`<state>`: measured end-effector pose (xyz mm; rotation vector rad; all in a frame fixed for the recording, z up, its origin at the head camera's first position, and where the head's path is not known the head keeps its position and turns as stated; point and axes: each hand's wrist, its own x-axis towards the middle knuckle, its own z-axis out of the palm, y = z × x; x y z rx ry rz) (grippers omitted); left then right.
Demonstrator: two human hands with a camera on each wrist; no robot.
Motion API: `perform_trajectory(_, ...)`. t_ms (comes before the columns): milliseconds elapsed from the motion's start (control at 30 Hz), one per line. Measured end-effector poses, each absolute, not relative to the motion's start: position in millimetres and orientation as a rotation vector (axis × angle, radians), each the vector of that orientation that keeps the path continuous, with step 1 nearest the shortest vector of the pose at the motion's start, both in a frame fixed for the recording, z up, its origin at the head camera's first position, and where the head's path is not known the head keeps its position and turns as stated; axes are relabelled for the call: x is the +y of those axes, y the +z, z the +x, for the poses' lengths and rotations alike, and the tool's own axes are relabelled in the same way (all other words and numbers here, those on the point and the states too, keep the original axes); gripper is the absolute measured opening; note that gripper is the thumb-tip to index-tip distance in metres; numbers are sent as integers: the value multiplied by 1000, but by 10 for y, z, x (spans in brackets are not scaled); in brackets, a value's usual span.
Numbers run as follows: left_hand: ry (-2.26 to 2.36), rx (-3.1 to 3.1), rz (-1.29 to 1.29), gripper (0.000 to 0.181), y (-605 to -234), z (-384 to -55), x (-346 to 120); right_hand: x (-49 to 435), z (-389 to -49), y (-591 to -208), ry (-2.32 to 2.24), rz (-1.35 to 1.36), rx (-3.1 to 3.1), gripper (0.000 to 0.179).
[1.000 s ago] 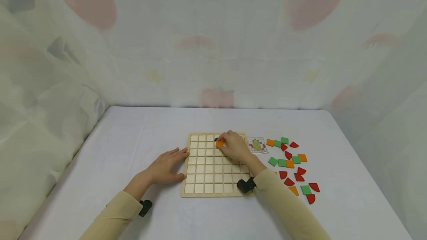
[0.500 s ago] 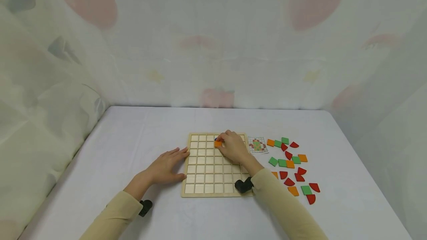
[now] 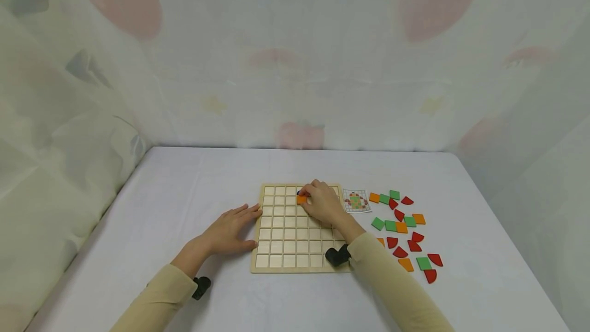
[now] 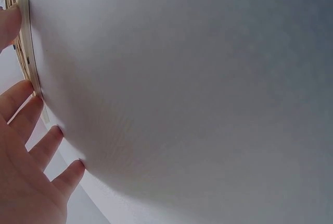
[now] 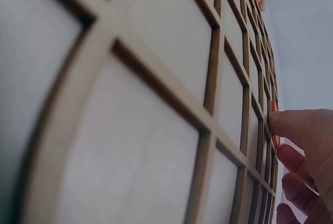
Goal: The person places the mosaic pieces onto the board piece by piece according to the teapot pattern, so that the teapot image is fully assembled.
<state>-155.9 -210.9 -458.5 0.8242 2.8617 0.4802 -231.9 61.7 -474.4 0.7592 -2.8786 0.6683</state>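
Note:
A wooden grid board [image 3: 282, 244] lies flat on the table. My right hand [image 3: 324, 204] is over its far part, thumb and forefinger pinching an orange square tile [image 3: 301, 200] at a cell of the second row from the back. In the right wrist view the orange tile [image 5: 274, 104] shows only as a sliver beside the thumb. Just behind it a dark blue piece [image 3: 298, 192] is mostly hidden by my fingers. My left hand [image 3: 230, 232], fingers spread, touches the board's left edge with thumb and fingertips; the left wrist view shows those fingers [image 4: 26, 120] fairly straight.
Right of the board lies a printed pattern card [image 3: 357, 201]. Beyond it are scattered green squares [image 3: 377, 223], orange squares [image 3: 406, 264] and red quarter-circle pieces [image 3: 435, 260]. A white cloth covers the table [image 3: 207, 173], and fabric walls [image 3: 295, 81] stand around it.
The right hand has shifted slightly left with the orange tile, then stayed nearly still over the same cell. My left hand has not moved.

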Motion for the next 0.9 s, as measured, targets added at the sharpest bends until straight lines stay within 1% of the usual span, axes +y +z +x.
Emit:
perform_trajectory(267,485,2872,834,72,-4587,-1555,-2109,644,-2314,-4726,674,778,-2846,17)
perform_trajectory(500,475,2867,825,72,-4552,-1541,-2099,744,-2288,-4620,729,806,-2795,15)
perform_trajectory(633,474,2867,813,73,-4539,-1537,-2104,842,-2235,-4527,834,839,-2761,15)
perform_trajectory(900,465,2867,821,73,-4550,-1546,-2117,1144,-2074,-4379,871,892,-2763,17)
